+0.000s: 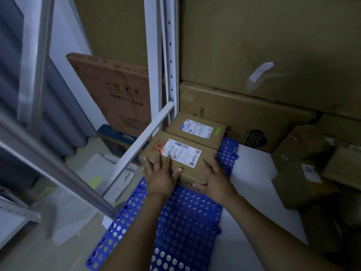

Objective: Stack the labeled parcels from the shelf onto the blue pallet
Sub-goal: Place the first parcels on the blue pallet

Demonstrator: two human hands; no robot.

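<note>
The near parcel point(183, 155) sits on the blue pallet point(181, 222), touching the far parcel point(195, 130). The left hand point(160, 175) lies flat on top, the right hand point(213, 180) presses flat against its side, and neither one grips

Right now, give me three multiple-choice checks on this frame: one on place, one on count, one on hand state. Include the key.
1. Where is the far parcel relative to the near parcel?
A) on top of it
B) behind it, side by side
C) under it

2. How many labeled parcels lie on the blue pallet?
A) one
B) four
C) two

3. The left hand is:
A) flat on the near parcel's top
B) curled into an empty fist
C) out of view

Key:
1B: both sit directly on the pallet, adjoining.
2C: only those two are on it.
3A: its fingers lie spread across the top, while the right hand presses the parcel's right side.
</note>
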